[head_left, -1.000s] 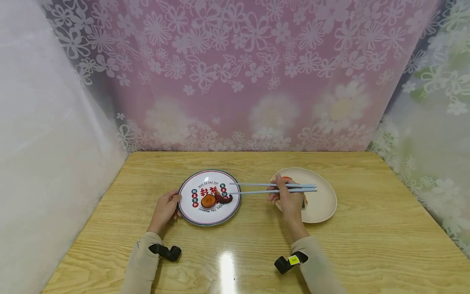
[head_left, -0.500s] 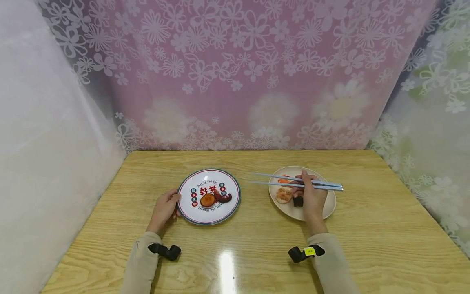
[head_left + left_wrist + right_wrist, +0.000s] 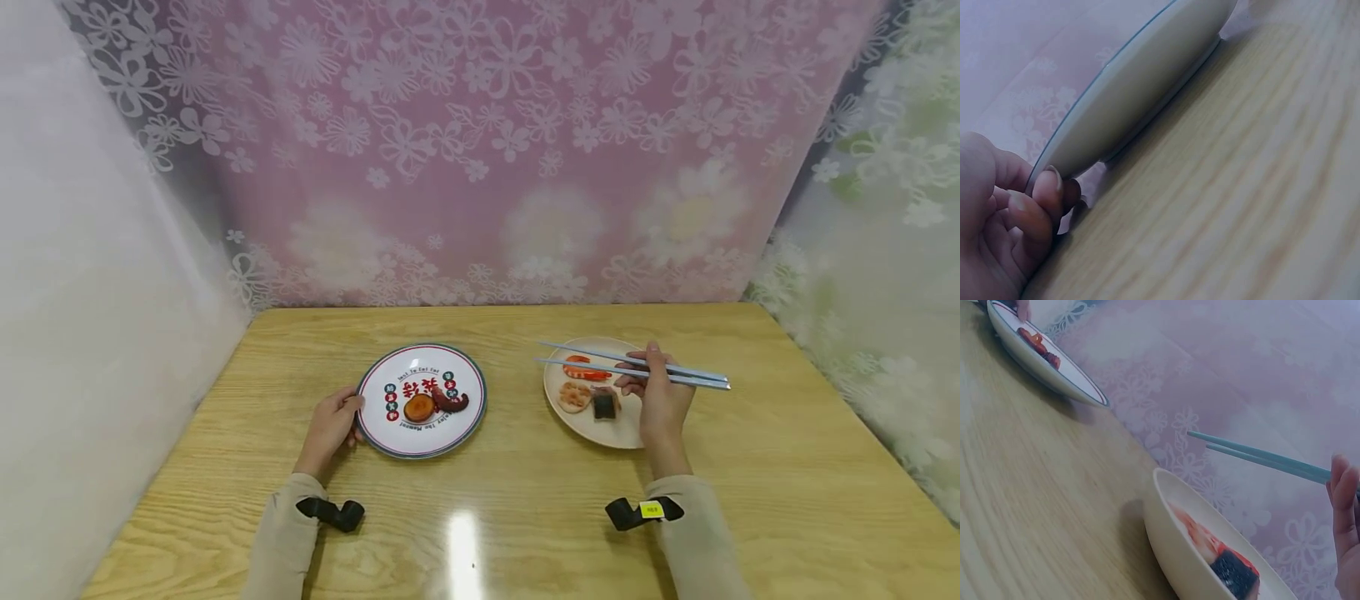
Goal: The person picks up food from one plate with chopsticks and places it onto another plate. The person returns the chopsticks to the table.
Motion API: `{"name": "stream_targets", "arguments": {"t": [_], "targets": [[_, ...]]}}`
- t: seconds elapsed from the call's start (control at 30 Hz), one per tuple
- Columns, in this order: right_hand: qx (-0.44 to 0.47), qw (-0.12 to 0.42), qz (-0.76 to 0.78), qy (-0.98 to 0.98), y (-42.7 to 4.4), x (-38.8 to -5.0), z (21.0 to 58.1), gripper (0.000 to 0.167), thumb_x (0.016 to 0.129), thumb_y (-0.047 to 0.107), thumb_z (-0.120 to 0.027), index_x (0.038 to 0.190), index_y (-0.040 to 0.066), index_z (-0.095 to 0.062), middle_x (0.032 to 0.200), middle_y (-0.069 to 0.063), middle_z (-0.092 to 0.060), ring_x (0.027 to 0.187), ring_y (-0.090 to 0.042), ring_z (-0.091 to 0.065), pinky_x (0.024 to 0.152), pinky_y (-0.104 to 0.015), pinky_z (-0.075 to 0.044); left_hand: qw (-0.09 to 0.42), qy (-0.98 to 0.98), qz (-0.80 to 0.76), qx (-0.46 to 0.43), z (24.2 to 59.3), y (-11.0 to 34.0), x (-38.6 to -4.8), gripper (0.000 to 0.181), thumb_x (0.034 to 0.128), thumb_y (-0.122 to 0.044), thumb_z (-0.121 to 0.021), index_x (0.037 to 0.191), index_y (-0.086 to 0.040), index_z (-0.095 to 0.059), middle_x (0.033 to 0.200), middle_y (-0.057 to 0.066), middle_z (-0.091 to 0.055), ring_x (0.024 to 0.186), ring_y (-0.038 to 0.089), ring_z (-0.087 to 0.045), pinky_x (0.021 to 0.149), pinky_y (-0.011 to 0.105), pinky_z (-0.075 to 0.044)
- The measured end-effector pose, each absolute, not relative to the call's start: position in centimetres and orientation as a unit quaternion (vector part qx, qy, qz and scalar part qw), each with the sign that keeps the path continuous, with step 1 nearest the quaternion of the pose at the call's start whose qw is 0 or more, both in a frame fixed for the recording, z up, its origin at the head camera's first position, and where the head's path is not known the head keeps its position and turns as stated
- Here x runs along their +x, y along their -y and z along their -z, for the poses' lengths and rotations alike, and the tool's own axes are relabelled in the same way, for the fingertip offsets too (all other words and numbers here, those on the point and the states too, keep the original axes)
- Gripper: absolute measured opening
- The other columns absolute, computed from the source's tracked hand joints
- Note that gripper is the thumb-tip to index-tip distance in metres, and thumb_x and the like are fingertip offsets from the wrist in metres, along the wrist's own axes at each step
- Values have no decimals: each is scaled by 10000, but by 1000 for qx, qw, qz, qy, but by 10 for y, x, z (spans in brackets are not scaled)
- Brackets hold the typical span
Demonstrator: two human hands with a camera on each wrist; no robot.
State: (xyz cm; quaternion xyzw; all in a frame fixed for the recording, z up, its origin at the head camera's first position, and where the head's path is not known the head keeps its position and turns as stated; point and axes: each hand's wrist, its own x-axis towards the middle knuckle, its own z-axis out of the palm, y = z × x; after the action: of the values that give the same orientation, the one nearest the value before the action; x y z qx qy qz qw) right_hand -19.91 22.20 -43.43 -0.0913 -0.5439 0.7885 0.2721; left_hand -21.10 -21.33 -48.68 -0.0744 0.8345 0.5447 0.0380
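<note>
My left hand [image 3: 331,428] pinches the left rim of a white plate [image 3: 390,375] with red lettering; in the left wrist view its fingers curl at the edge of the plate [image 3: 1129,94]. On that plate lie a round brown piece [image 3: 418,407] and a dark red curled tentacle piece [image 3: 452,401]. My right hand [image 3: 664,408] grips a pair of chopsticks [image 3: 600,367], tips apart and holding nothing, above a cream oval plate [image 3: 592,437]. That plate bears a shrimp [image 3: 585,369], a pale round piece [image 3: 574,397] and a piece with a black wrap [image 3: 604,405].
Both plates stand on a wooden table [image 3: 510,475], a gap between them. A pink floral curtain [image 3: 480,192] hangs behind the table's back edge, with pale sheets at the left [image 3: 112,250] and right [image 3: 885,292]. A black wrist camera sits on each sleeve.
My right hand has moved right with the chopsticks, whose tips have gone from the white plate's edge to the cream plate's left side, uncovering its food. My left hand keeps its hold.
</note>
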Motion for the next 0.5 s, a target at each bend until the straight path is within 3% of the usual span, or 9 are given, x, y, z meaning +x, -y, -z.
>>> {"name": "stream_targets", "arguments": {"t": [0.17,0.37,0.5], "targets": [[-89,267,-777,562,-230,-196,432,448,976,261,-577,992,-186,-603,690,-107,-694,455,-145,-613,404,-221,-475,35,-837,-541,-76,483,217,-209,437,993,-171,-434,1365,56,-470,603,41,-556,448,125,-491,416,258,-432],[-95,273,-768,571,-247,-186,434,358,946,268,-618,920,-84,-677,697,-109,-703,458,-155,-625,411,-234,-486,36,-827,-555,-79,482,214,-208,410,995,-161,-439,1348,41,-494,586,43,-557,433,130,-489,406,253,-429],[-89,287,-740,601,-257,-178,438,321,957,235,-603,902,-72,-681,701,-107,-705,465,-148,-631,418,-232,-493,41,-830,-551,-80,482,212,-210,409,998,-165,-437,1349,38,-491,610,43,-554,451,127,-493,416,253,-432]]}}
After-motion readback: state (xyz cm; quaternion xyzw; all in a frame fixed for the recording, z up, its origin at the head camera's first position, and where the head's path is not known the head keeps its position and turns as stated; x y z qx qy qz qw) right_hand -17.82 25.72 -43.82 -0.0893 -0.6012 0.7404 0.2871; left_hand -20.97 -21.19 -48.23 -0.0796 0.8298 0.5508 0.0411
